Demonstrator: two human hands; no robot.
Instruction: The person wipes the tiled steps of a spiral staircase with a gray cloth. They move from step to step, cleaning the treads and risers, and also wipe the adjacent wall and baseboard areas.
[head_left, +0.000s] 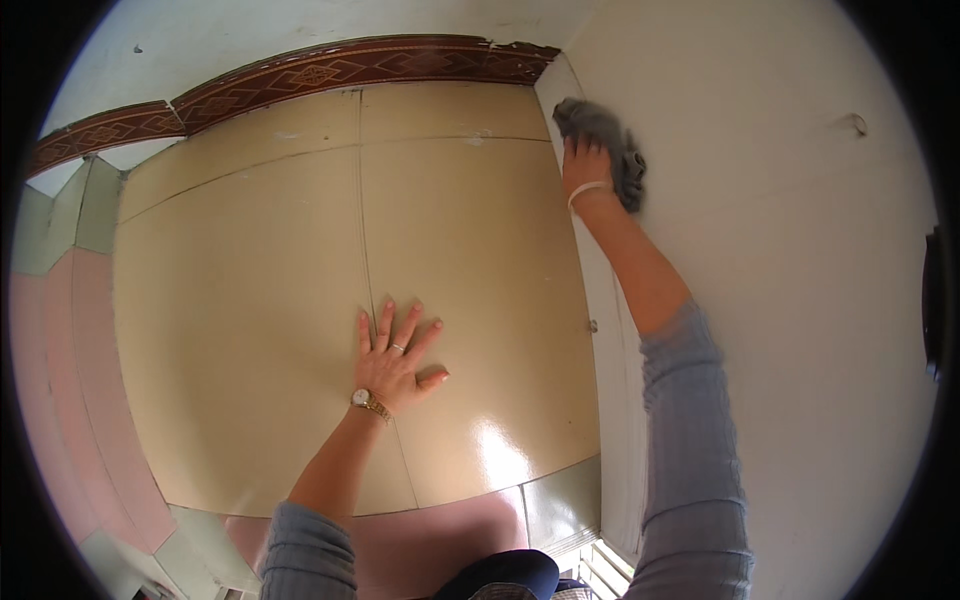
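My left hand (391, 367) lies flat with its fingers spread on glossy beige floor tiles (247, 315); it wears a ring, and a gold-coloured watch (370, 403) is on the wrist. At the upper right, my right hand (587, 166) presses a crumpled grey cloth (628, 161) against the white ledge at the foot of the wall. Part of the cloth spreads beyond the fingers, slightly blurred. A pale band (589, 189) circles the right wrist.
A white wall (795, 300) rises on the right above a narrow white ledge (589, 270). Along the far wall runs a dark red patterned border (360, 66). Pink tiles (112, 360) and greenish tiles (105, 199) edge the left side. A dark object (931, 307) is at the far right.
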